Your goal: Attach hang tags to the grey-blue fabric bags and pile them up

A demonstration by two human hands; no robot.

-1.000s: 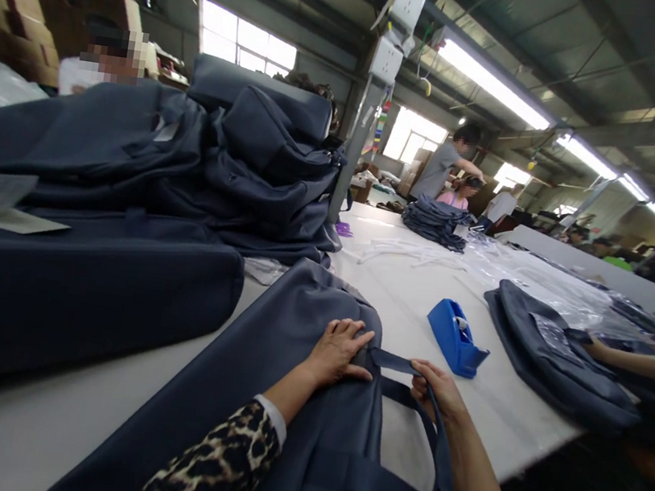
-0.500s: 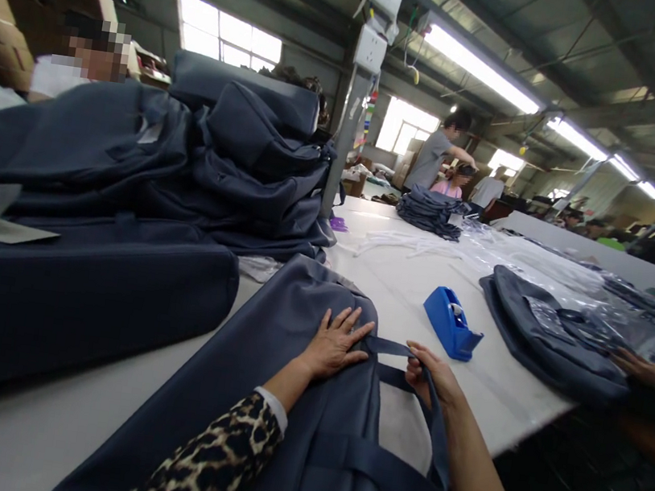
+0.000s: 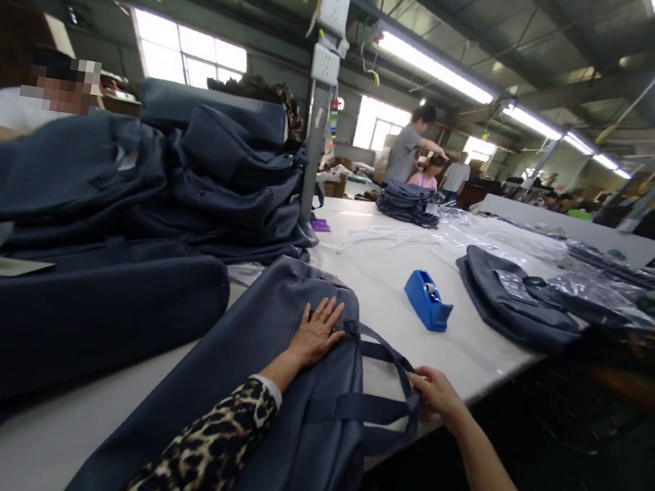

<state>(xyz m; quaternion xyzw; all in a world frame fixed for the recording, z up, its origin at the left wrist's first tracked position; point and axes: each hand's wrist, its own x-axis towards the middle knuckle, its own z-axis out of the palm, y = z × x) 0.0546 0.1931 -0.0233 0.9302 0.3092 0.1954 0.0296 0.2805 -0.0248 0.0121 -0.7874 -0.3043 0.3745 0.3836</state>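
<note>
My left hand [image 3: 315, 333] presses flat on the navy bag [image 3: 260, 374]; my right hand [image 3: 435, 391], now nearer the bench edge [image 3: 486, 373], pinches its strap [image 3: 390, 360] taut.

Left hand [image 3: 315, 332] flat, fingers spread; right hand [image 3: 434, 390] pinched closed.

Navy fabric bag [image 3: 281, 402] lies flat on the white counter [image 3: 395, 287], just beside the blue tape dispenser [image 3: 428, 300], its strap handle [image 3: 389, 368] looped out toward the counter's edge.
</note>
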